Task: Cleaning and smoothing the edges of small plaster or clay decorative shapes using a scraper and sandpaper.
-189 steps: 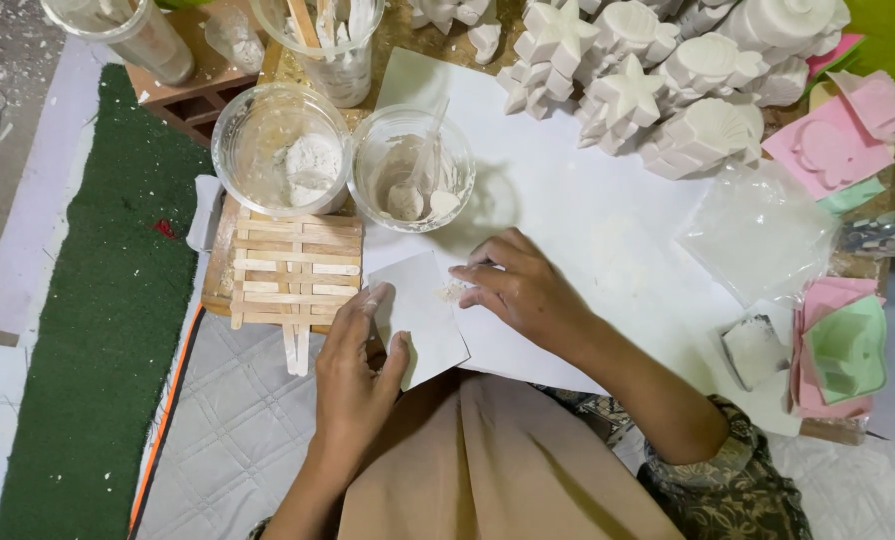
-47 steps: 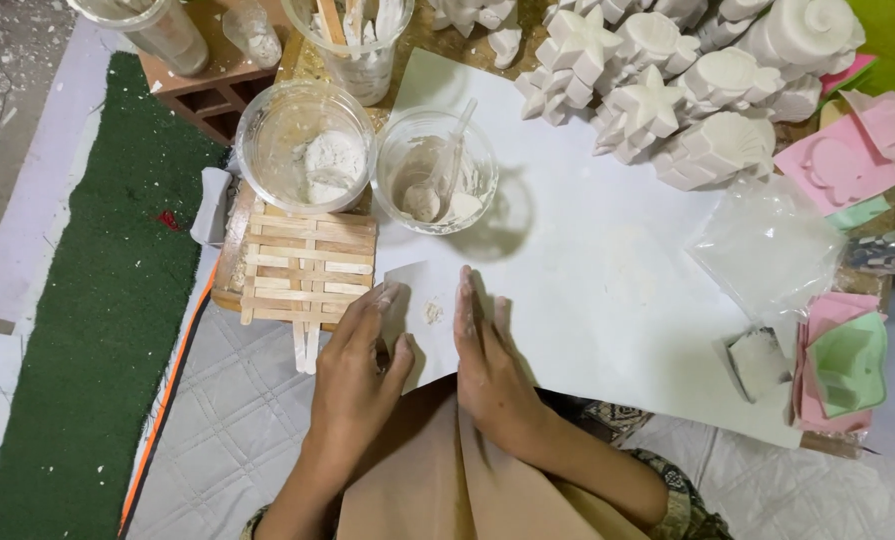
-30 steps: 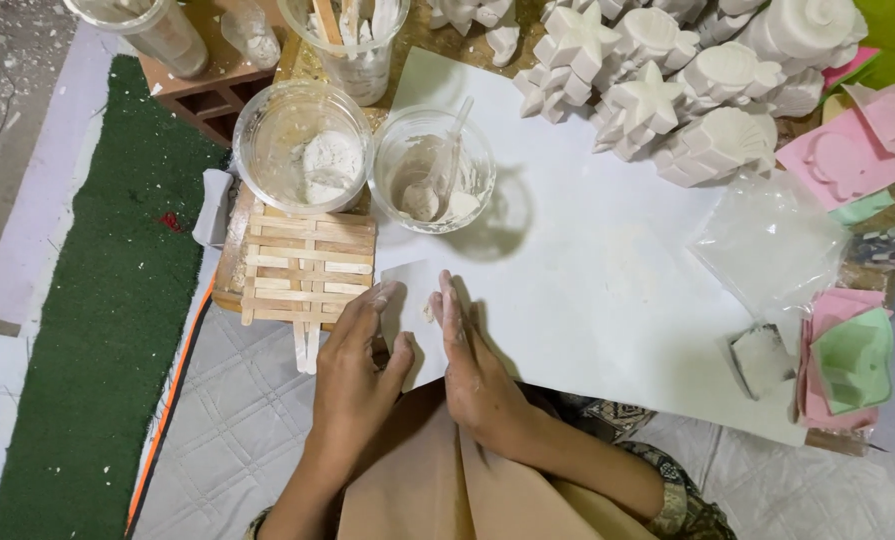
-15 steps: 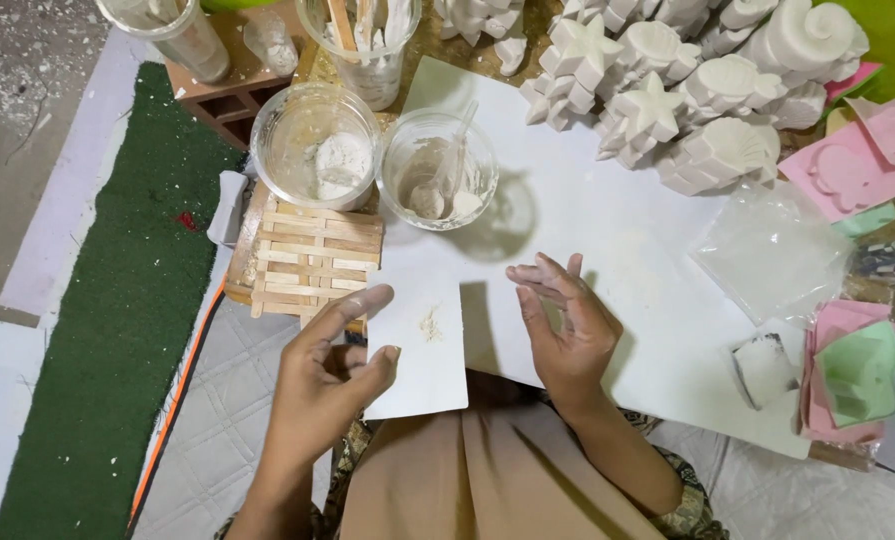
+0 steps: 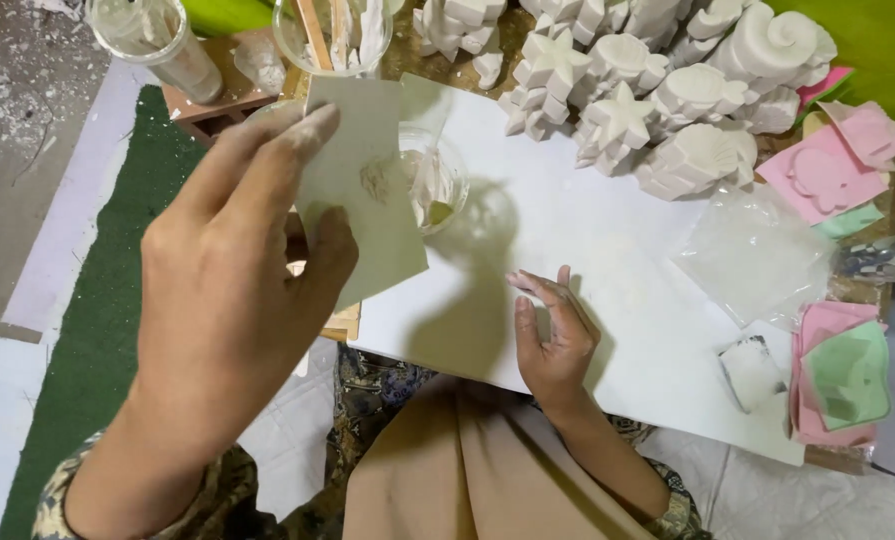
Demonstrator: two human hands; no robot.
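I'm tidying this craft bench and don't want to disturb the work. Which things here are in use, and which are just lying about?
In use:
left hand lifting the small paper card
clear cup beneath the card
large white sheet under the right hand

Lying about:
white plaster shapes
pink moulds
plastic bag
green mat

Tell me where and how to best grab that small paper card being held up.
Grip the card by a bare edge, thumb on one face and fingers on the other, as the left hand does. It is thin and flat, so only a pinch works. Come from the left, away from the cup behind it.
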